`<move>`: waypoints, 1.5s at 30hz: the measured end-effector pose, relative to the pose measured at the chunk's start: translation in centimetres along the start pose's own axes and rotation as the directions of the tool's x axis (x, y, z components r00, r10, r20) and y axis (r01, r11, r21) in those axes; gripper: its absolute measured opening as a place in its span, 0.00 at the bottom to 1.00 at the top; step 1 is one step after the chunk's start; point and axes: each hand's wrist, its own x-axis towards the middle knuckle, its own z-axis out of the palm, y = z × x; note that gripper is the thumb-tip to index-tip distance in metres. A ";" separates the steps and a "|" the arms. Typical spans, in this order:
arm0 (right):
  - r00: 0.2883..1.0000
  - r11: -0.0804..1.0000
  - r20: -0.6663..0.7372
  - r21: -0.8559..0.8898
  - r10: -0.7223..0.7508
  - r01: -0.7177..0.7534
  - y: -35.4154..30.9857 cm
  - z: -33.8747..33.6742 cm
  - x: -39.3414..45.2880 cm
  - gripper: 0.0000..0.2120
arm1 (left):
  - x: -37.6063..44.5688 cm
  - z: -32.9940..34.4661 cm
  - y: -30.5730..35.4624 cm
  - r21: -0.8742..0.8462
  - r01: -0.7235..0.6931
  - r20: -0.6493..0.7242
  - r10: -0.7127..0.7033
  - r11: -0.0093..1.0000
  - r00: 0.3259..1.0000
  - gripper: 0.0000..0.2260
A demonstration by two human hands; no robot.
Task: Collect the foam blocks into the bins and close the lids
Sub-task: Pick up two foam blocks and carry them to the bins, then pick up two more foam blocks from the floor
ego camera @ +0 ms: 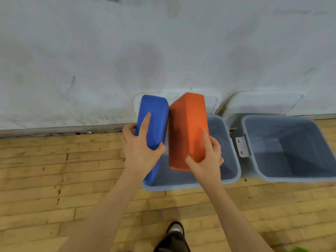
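Both arms reach forward; left grip [141,148] and right grip [207,160] clasp (index fingers extended).

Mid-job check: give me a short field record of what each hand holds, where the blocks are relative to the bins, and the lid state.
left hand: grips blue block
right hand: grips orange block
blocks: side by side, upper ends meeting, over the left bin
right bin: open, no block visible inside
lids: both open, leaning back against the wall
floor: wooden boards
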 end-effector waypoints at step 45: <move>0.737 0.802 -0.613 -0.269 0.285 -0.534 48.0 0.4 -22.5 0.18 | -28.7 40.9 -3.1 -0.280 -0.759 0.680 0.680 0.588 0.275 0.18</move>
